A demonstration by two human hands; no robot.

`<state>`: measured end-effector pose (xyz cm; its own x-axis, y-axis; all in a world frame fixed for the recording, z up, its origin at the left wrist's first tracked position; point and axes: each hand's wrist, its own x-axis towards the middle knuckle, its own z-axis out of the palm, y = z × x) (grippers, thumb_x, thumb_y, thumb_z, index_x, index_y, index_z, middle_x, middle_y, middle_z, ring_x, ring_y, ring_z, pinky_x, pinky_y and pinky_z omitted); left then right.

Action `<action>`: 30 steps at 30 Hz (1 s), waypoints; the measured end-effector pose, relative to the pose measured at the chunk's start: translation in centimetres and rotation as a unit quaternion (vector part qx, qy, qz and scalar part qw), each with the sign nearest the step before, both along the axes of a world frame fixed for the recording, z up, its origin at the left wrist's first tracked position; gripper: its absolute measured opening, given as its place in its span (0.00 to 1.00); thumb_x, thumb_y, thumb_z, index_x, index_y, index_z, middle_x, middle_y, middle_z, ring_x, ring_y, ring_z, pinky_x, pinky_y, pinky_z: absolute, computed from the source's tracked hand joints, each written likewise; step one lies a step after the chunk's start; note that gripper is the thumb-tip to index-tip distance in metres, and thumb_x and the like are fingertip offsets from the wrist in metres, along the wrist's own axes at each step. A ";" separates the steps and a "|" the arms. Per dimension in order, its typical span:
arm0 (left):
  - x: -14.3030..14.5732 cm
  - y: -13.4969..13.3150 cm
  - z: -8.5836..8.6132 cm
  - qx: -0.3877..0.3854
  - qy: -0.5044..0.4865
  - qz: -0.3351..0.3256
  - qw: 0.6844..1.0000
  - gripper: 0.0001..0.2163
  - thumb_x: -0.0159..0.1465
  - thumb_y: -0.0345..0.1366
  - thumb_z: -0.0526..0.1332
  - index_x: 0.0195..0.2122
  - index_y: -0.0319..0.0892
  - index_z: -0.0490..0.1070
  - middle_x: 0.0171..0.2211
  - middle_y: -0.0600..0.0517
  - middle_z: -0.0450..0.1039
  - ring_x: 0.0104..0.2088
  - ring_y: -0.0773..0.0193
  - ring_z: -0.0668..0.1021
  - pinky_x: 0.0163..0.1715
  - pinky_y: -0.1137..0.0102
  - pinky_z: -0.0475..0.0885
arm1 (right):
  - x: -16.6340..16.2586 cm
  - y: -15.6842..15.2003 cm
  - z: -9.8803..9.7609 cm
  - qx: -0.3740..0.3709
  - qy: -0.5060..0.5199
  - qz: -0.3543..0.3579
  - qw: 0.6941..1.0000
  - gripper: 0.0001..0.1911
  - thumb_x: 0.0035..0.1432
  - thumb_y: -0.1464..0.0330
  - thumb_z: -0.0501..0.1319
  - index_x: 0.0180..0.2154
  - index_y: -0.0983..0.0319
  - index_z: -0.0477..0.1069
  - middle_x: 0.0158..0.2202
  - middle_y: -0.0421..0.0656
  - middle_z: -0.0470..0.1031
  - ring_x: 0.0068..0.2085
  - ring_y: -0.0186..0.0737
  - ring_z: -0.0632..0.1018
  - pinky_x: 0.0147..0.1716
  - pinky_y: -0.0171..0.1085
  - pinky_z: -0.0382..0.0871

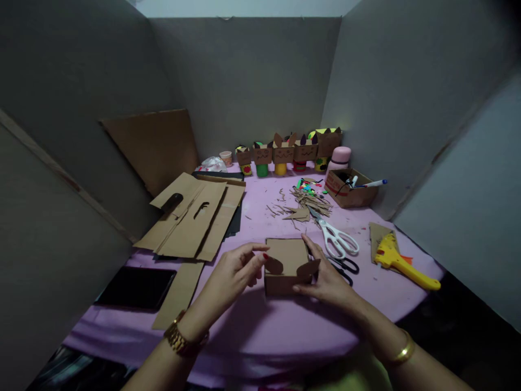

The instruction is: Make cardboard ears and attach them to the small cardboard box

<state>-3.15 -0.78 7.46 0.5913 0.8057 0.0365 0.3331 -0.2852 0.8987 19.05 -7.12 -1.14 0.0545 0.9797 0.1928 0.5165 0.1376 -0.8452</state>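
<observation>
Box: small brown cardboard box (285, 259) stands on the purple cloth-covered surface (252, 326), near the middle of its near edge, with two rounded cardboard ears (273, 265) on its front face.
Left hand: left hand (234, 274) meets the box's left front corner; fingers (260, 256) drawn together, tips on the left ear; whether they pinch it or only press cannot be told.
Right hand: right hand (325, 279) wraps the box's right side, fingers closed on it at the right ear.
Right margin: white-handled scissors (337, 241) and black-handled scissors (345, 267) lie just beside the right hand; a yellow plastic hand tool (401, 263) sits near the right edge.
Left margin: flattened cardboard sheets (191, 217) and a black tablet (136, 288) fill the left side, well apart from the box.
Far edge: a row of cardboard-headed figures (288, 152), an open carton of pens (350, 187) and cardboard scraps (305, 203).
Open room: bare cloth between the box and the near edge, and between the box and the scraps.
Bounds: grey partition walls (252, 81) close three sides.
</observation>
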 end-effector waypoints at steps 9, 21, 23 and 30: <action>-0.9 -0.1 -1.1 -0.060 -0.067 0.049 0.995 0.22 0.66 0.50 0.50 0.45 0.36 0.71 0.21 0.56 0.66 0.20 0.69 0.68 0.22 0.72 0.65 | -0.1 -0.2 0.3 -0.012 -0.003 -0.009 1.000 0.57 0.41 0.64 0.70 0.66 0.60 0.41 0.65 0.52 0.53 0.65 0.55 0.57 0.62 0.51 0.51; -0.3 -0.4 -1.6 -0.084 -0.080 0.037 0.993 0.17 0.64 0.47 0.56 0.42 0.39 0.73 0.18 0.59 0.64 0.18 0.71 0.66 0.18 0.76 0.61 | 0.1 -0.2 0.0 -0.002 -0.031 -0.012 0.999 0.57 0.42 0.62 0.70 0.66 0.61 0.40 0.63 0.54 0.54 0.65 0.55 0.56 0.62 0.51 0.49; 0.1 -0.6 -1.5 -0.087 -0.080 0.027 0.993 0.16 0.62 0.46 0.58 0.43 0.39 0.73 0.18 0.59 0.64 0.18 0.71 0.66 0.17 0.76 0.60 | 0.0 -0.2 0.1 -0.003 -0.023 -0.010 1.000 0.57 0.42 0.62 0.70 0.66 0.60 0.39 0.63 0.53 0.54 0.64 0.55 0.58 0.62 0.51 0.51; 1.6 -0.9 -0.7 -0.100 -0.080 0.043 0.991 0.12 0.62 0.43 0.58 0.37 0.40 0.72 0.16 0.60 0.64 0.15 0.72 0.65 0.15 0.76 0.59 | -0.1 -0.1 0.5 -0.013 0.007 -0.009 1.000 0.57 0.41 0.63 0.70 0.66 0.60 0.41 0.64 0.53 0.53 0.64 0.54 0.58 0.61 0.51 0.53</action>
<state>-1.58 -1.70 6.78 0.5203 0.8530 -0.0415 0.1977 -0.0730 0.9775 18.98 -7.23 -0.68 0.0748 0.9832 0.1665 0.5076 0.1062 -0.8550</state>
